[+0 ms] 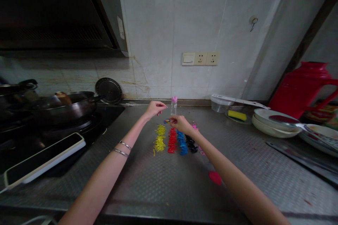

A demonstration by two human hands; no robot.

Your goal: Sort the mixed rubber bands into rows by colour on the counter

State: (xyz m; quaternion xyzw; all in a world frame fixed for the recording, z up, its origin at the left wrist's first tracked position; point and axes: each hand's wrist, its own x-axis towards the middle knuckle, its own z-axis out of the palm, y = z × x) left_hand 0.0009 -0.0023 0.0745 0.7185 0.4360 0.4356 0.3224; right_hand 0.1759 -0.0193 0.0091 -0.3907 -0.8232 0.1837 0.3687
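Note:
My left hand (155, 108) is raised over the steel counter (163, 182) with its fingers pinched together; what they hold is too small to make out. My right hand (179, 123) is closed on a small bunch of mixed coloured rubber bands (167, 121). Below both hands lie sorted rows of small bands: yellow (159, 140), red (172, 140), blue (182, 142), black (191, 144) and some pink (195, 126) partly hidden by my right forearm. A small clear bottle with a pink cap (174, 105) stands just behind my hands.
A dark pan (66, 107) sits on the stove at left, with a round lid (108, 90) against the wall. A phone (42, 160) lies near the stove's front. Bowls and plates (274, 122), a plastic container (220, 103) and a red thermos (303, 88) fill the right side. A red cap (214, 177) lies by my right forearm.

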